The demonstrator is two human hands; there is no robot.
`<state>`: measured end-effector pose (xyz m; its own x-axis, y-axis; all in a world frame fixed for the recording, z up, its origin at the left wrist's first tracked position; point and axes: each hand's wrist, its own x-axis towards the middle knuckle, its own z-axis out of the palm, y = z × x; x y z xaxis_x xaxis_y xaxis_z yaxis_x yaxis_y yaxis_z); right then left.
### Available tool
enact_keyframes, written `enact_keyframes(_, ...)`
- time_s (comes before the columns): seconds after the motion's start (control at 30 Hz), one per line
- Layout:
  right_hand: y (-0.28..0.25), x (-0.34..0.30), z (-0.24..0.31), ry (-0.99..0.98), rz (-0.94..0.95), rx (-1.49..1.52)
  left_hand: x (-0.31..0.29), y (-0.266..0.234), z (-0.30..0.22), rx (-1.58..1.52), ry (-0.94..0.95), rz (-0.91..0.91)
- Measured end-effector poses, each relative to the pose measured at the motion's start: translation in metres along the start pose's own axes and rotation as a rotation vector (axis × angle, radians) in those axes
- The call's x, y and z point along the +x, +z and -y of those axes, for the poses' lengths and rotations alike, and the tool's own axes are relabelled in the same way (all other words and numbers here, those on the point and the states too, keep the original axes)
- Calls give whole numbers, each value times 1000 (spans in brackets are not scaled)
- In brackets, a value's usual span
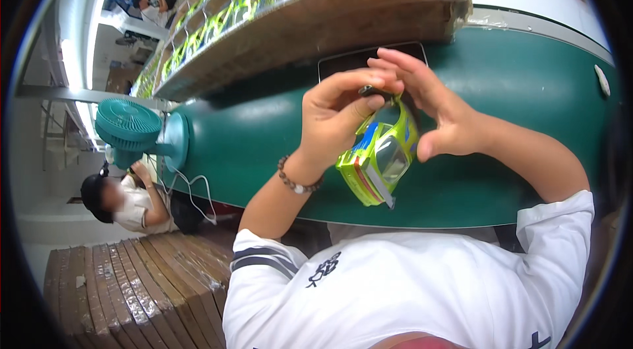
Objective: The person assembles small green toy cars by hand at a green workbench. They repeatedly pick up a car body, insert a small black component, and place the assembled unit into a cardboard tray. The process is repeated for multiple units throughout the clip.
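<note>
My left hand [333,110] is closed in a pinch, thumb against fingers, on the upper end of a lime-green and blue plastic piece [389,154]. The piece has a clear window, a red stripe and a grey edge, and hangs tilted over the table; its exact kind I cannot tell. A small dark part [370,90] shows between my left fingertips. Around the right side of the piece curves my right hand [438,108], its fingers stretched and its thumb apart. Whether my right fingertips touch the piece is hard to tell.
A cardboard tray [369,16] with rows of similar green pieces stands beyond my hands on the green table [264,151]. Behind my hands lies a dark flat panel [343,62]. A teal fan [132,123] stands left, near another person [142,207]. Stacked cardboard [132,290] sits lower left.
</note>
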<state>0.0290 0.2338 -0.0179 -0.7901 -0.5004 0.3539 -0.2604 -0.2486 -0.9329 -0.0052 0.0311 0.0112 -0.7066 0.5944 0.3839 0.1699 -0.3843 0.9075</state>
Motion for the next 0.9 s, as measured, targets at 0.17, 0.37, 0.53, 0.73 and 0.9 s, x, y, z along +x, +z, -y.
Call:
enact_keyframes(0.17,1,2,3,-223,-17,-320,1,-3,3,-347,-114,98)
enact_keyframes(0.37,0,3,8,-156,-67,-607,-4,-14,1,80,-109,41)
enact_keyframes(0.53,-3,2,13,-24,-7,-538,-2,-13,-2,213,-124,54)
enact_keyframes(0.73,-2,1,9,103,-3,-234,-3,-17,1,124,-164,75)
enact_keyframes(0.9,-3,1,10,550,-106,505,2,-9,-1,-131,-286,13)
